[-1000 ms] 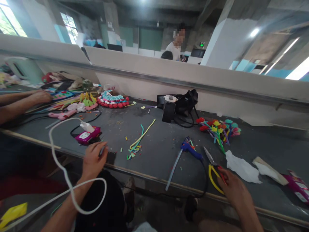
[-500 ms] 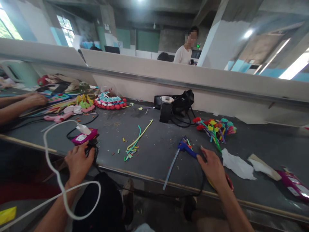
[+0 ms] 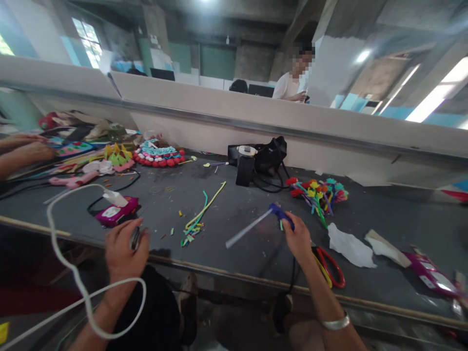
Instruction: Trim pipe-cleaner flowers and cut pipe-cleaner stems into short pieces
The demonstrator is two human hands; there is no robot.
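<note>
From the head view, here's the right hand (image 3: 298, 239) with its fingers closed around the handle of the blue glue gun (image 3: 280, 214), over the dark tabletop (image 3: 226, 207), and a pale glue stick (image 3: 248, 229) juts from the gun, out to the left of that grip and slanting toward the person. Just beside the right wrist, on its outer side, lie the scissors (image 3: 331, 270), red and yellow handles showing, blades mostly covered by the arm. Beyond the grip and a little right sits a bunch of fuzzy-stemmed flowers (image 3: 316, 192), with a crumpled white tissue (image 3: 351, 246) nearer, right of the hand. Over to the left hand (image 3: 126, 251), and it's a narrow pinch, thumb and fingers on a small dark object (image 3: 135, 239) too unclear to name! Just beyond those fingers stands a magenta power socket (image 3: 117, 212) with a white plug (image 3: 114, 197) in it. Between the two grips lie the yellow pipe cleaner (image 3: 210, 204) and a teal one, crossing near a scatter of cut bits (image 3: 192, 235).
</note>
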